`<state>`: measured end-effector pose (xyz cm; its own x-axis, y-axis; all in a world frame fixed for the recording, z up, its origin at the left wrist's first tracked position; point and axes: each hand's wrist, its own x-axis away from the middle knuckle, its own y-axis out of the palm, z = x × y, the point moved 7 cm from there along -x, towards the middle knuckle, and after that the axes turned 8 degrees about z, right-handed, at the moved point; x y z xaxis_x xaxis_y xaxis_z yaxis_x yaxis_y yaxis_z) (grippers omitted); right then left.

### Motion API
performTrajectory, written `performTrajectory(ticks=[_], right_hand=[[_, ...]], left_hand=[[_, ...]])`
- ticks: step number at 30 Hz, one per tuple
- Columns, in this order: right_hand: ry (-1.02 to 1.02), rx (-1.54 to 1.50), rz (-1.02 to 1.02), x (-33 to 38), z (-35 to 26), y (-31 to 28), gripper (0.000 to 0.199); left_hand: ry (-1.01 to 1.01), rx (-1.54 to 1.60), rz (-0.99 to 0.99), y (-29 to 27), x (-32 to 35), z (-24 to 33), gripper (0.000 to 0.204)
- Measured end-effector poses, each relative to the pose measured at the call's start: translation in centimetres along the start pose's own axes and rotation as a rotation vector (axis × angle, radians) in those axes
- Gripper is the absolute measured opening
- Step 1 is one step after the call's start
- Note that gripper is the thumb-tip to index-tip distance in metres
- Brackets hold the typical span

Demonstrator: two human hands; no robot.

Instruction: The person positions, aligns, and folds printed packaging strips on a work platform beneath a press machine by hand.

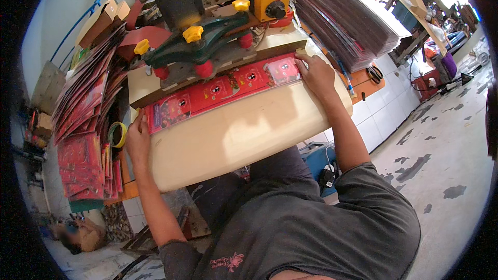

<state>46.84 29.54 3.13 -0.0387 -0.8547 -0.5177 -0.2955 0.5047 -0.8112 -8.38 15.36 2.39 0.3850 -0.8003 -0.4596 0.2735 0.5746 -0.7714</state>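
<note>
A long red printed plastic sheet (218, 91) lies across the cream padded board (244, 129) in front of me, along the foot of a press. My left hand (138, 140) closes on the sheet's left end, fingers at its edge. At the opposite end, my right hand (317, 75) pinches the far right corner. Just beyond the sheet stands the press's dark green bracket (218, 41), with yellow knobs (193, 33) on top and red round feet (204, 69) below. The fingertips of both hands are partly hidden.
Red printed sheets (83, 161) pile up at the left, beside a yellow tape roll (118, 135). A tall stack of sheets (342, 15) stands at the right, near black-handled scissors (374, 74). Behind the press sits a yellow control box (263, 8) with a black dial.
</note>
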Motion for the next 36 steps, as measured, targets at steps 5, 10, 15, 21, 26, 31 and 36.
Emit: performTrajectory(ticks=[5,10,15,21,26,31,36], right_hand=[[0.007,0.032,-0.039,-0.1,0.2,0.6,0.036],[-0.006,0.036,-0.026,0.0,0.1,0.5,0.035],[0.001,0.034,-0.027,0.0,0.2,0.5,0.035],[0.01,0.055,-0.052,0.0,0.2,0.6,0.035],[-0.015,-0.026,0.021,0.1,0.6,0.7,0.034],[0.101,-0.163,0.048,0.0,-0.1,-1.0,0.037],[0.282,-0.378,-0.034,-0.3,2.1,-0.1,0.041]], left_hand=[[-0.049,-0.006,-0.042,0.4,0.0,-0.5,0.039],[-0.003,0.01,-0.006,0.3,0.0,-0.5,0.038],[-0.034,-0.013,-0.016,0.1,0.1,0.4,0.037],[-0.02,-0.008,-0.012,0.3,0.0,-0.2,0.037],[0.008,-0.053,0.023,0.5,0.2,-0.8,0.038],[0.01,-0.065,0.055,0.1,0.6,-0.7,0.04],[-0.037,0.019,0.063,-0.5,0.8,0.8,0.041]])
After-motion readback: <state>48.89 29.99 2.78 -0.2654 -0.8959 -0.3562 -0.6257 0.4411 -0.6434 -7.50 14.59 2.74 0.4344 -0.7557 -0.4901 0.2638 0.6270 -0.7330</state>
